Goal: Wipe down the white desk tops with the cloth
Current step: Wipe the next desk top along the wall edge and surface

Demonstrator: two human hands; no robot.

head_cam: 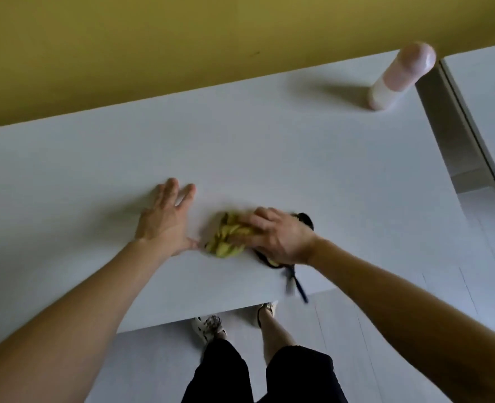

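1. This is looking like an office or study room: a long white desk (269, 146) is running flat against a plain mustard-yellow wall (153, 39).
2. A second white desk (490, 91) is sitting just beside it on the right, a narrow gap separating them.
3. A pale floor (458, 271) is showing below, and a pink-and-white bottle (400, 77) is standing by the far corner.
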